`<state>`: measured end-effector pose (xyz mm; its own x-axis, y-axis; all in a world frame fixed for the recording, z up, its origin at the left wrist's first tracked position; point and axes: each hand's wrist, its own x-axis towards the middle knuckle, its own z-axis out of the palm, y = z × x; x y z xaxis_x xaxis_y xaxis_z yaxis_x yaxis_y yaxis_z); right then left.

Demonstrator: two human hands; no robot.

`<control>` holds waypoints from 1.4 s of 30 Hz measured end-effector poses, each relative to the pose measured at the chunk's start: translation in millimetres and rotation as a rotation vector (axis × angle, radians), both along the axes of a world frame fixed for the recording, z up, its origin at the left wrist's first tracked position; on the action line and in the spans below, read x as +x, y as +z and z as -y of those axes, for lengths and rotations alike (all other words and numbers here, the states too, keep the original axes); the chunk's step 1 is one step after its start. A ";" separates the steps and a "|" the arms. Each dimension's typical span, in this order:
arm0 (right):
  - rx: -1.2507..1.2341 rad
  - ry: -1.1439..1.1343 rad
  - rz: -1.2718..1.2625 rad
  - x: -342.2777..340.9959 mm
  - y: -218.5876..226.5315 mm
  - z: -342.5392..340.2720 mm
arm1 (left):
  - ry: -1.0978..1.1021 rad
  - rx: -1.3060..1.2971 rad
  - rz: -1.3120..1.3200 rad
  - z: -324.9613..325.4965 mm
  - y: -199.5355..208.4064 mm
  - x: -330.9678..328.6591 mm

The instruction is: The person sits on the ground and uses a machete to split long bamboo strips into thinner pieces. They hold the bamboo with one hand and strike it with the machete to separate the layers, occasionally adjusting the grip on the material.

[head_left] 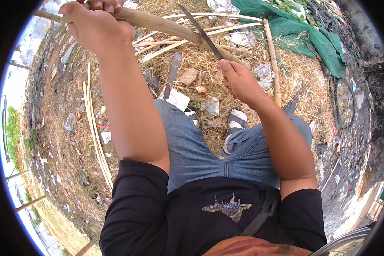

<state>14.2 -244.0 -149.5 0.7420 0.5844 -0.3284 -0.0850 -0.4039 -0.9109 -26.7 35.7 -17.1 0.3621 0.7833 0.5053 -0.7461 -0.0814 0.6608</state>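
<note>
A long bamboo pole (158,24) runs from the upper left toward the middle right. My left hand (99,29) is closed around it near the top edge, with fingertips showing over its far side. In my right hand (242,82) is a long-bladed knife (204,36), its handle wrapped by my fingers and the blade pointing up and left. The blade crosses over the pole in this view; whether they touch I cannot tell. Pale split bamboo strips (164,50) lie on the dry grass beneath the pole.
A green tarp (305,38) lies crumpled at the far right, near an upright-lying bamboo piece (272,59). More thin strips (94,132) rest at the left. Broken brick (189,77), a flat grey bar (173,74) and litter surround my feet. A dark wall (371,77) stands at right.
</note>
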 end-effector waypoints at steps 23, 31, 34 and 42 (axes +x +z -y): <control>-0.037 0.017 -0.114 19.1 27.9 24.5 | -0.398 -0.003 0.115 -3.8 12.1 -11.5; -0.080 0.083 0.073 0.9 17.2 17.8 | 0.157 -0.022 -0.072 42.1 26.4 -5.8; 0.003 0.073 0.143 -20.1 16.5 4.9 | 0.238 -0.061 -0.085 47.0 27.6 -4.1; 0.045 -0.093 -0.091 -5.8 -15.7 -3.5 | 0.122 -0.039 -0.031 39.0 23.4 -6.4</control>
